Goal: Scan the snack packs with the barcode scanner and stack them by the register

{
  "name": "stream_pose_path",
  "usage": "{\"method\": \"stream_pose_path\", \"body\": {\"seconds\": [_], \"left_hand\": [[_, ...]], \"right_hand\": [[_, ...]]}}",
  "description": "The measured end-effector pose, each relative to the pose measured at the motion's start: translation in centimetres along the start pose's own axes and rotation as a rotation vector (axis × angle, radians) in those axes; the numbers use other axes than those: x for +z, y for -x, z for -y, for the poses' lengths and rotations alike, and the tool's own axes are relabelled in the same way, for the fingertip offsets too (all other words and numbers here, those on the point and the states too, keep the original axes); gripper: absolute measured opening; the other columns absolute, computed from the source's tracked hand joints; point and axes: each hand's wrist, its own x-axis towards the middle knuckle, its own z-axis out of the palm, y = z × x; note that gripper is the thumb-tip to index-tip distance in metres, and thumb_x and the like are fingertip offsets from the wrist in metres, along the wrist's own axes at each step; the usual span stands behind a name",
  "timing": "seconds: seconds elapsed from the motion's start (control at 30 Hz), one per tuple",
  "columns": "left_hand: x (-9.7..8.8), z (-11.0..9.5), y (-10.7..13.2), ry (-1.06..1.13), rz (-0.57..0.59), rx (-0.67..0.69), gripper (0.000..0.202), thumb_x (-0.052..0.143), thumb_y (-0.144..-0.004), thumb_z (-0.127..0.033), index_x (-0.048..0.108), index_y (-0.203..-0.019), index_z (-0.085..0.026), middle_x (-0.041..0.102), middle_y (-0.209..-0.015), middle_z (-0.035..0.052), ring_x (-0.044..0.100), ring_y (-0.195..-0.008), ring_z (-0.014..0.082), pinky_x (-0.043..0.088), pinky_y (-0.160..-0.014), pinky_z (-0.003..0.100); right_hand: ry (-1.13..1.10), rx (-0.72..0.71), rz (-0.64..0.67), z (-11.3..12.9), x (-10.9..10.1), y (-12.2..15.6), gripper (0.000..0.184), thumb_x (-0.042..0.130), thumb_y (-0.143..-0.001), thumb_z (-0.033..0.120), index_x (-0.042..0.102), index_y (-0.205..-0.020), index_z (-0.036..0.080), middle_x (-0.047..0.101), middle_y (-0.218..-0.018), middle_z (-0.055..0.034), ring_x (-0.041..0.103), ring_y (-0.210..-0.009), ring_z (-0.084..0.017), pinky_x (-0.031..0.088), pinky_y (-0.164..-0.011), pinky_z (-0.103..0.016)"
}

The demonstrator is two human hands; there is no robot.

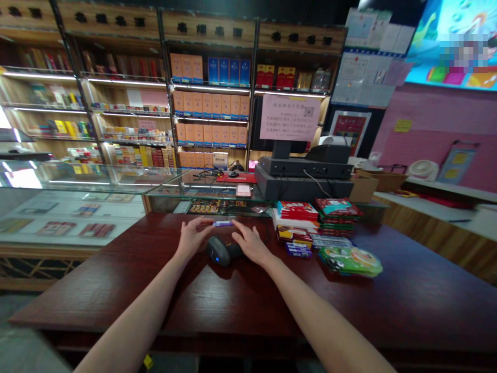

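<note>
Forearms [143, 311] over dark wood counter [349, 311]. My left hand [193, 238], right hand [251, 242] open, apart, fingertips at either end of small purple packet [222, 223], not clamped. Black scanner [223, 251] lying between them, not held. Stacked packs [297, 220] just right; till [303, 173] behind; cartons [212, 103] on shelves upper middle.

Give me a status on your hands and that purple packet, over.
Left hand and right hand at the purple packet, one each end; grip unclear. Scanner lying on the counter just below it, between hands. Stacked packs off right.
</note>
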Motion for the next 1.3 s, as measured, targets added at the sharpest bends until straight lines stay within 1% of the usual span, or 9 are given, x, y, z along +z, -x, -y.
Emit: {"method": "stream_pose_path", "body": {"seconds": [0.03,0.1,0.23,0.47,0.7,0.83,0.97,1.1,1.3], "left_hand": [[-0.1,-0.1,0.1,-0.029,0.017,0.018,0.021,0.069,-0.081,-0.042,0.075,-0.098,-0.031,0.077,-0.11,0.0023,0.061,-0.123,0.0316,0.005,-0.117,0.069],[-0.3,-0.3,0.2,-0.067,0.031,0.047,0.024,0.068,-0.082,-0.04,0.074,-0.104,-0.033,0.075,-0.117,0.0024,0.055,-0.131,0.0311,0.002,-0.117,0.068],[-0.4,-0.6,0.4,-0.18,-0.011,0.13,0.029,0.068,-0.085,-0.035,0.072,-0.113,-0.036,0.071,-0.123,0.0034,0.052,-0.134,0.029,0.009,-0.12,0.064],[-0.6,-1.0,0.5,-0.289,-0.08,0.244,0.028,0.069,-0.087,-0.032,0.073,-0.114,-0.036,0.069,-0.123,0.0041,0.056,-0.127,0.0256,0.014,-0.122,0.057],[-0.9,-0.8,0.4,-0.288,-0.092,0.26,0.026,0.064,-0.089,-0.031,0.073,-0.113,-0.035,0.071,-0.119,0.0042,0.056,-0.125,0.0251,0.013,-0.122,0.055],[-0.9,-0.3,0.3,-0.296,-0.118,0.249,0.025,0.063,-0.089,-0.031,0.074,-0.111,-0.036,0.072,-0.116,0.0037,0.056,-0.124,0.0251,0.013,-0.121,0.053],[-0.9,0.1,0.3,-0.301,-0.149,0.254,0.024,0.063,-0.089,-0.032,0.075,-0.11,-0.034,0.07,-0.119,0.005,0.056,-0.125,0.0254,0.013,-0.121,0.053],[-1.0,0.1,0.3,-0.31,-0.144,0.255,0.024,0.063,-0.089,-0.032,0.074,-0.11,-0.034,0.071,-0.116,0.0046,0.055,-0.126,0.0257,0.012,-0.122,0.054],[-1.1,0.2,0.2,-0.311,-0.152,0.259,0.024,0.063,-0.089,-0.032,0.074,-0.11,-0.034,0.071,-0.114,0.0045,0.056,-0.125,0.0251,0.013,-0.122,0.053]], "right_hand": [[-0.004,-0.002,-0.001,0.0,0.0,0.0,0.05,0.042,-0.102,0.034,0.039,-0.151,0.03,0.043,-0.157,-0.0067,0.037,-0.147,-0.024,0.004,-0.12,-0.066],[-0.009,-0.004,0.0,-0.1,0.0,0.0,0.049,0.042,-0.102,0.035,0.039,-0.151,0.031,0.043,-0.158,-0.0063,0.037,-0.147,-0.024,0.003,-0.12,-0.066],[-0.01,0.002,0.008,-0.3,0.0,0.0,0.05,0.041,-0.102,0.036,0.038,-0.152,0.031,0.042,-0.158,-0.0062,0.036,-0.148,-0.024,0.003,-0.12,-0.066],[-0.01,0.004,0.027,-0.3,-0.2,0.4,0.053,0.043,-0.102,0.036,0.035,-0.154,0.031,0.04,-0.159,-0.0073,0.034,-0.148,-0.024,0.006,-0.12,-0.065],[0.052,-0.029,0.025,-0.8,-1.0,2.1,0.053,0.043,-0.101,0.036,0.036,-0.153,0.028,0.042,-0.158,-0.0086,0.035,-0.148,-0.025,0.007,-0.12,-0.065],[0.165,-0.111,0.088,-1.2,-1.8,3.7,0.053,0.046,-0.101,0.038,0.039,-0.152,0.027,0.046,-0.156,-0.0105,0.035,-0.148,-0.025,0.006,-0.121,-0.064],[0.241,-0.21,0.141,-1.6,-2.4,4.9,0.057,0.056,-0.097,0.041,0.042,-0.15,0.027,0.048,-0.154,-0.0093,0.035,-0.147,-0.027,0.0,-0.122,-0.064],[0.29,-0.255,0.146,-1.6,-2.3,5.0,0.062,0.064,-0.092,0.035,0.044,-0.149,0.026,0.052,-0.151,-0.0092,0.038,-0.145,-0.028,0.0,-0.121,-0.065],[0.311,-0.291,0.126,-1.8,-1.1,3.9,0.062,0.067,-0.09,0.031,0.045,-0.148,0.027,0.055,-0.147,-0.0113,0.045,-0.14,-0.028,0.005,-0.121,-0.064]]}}
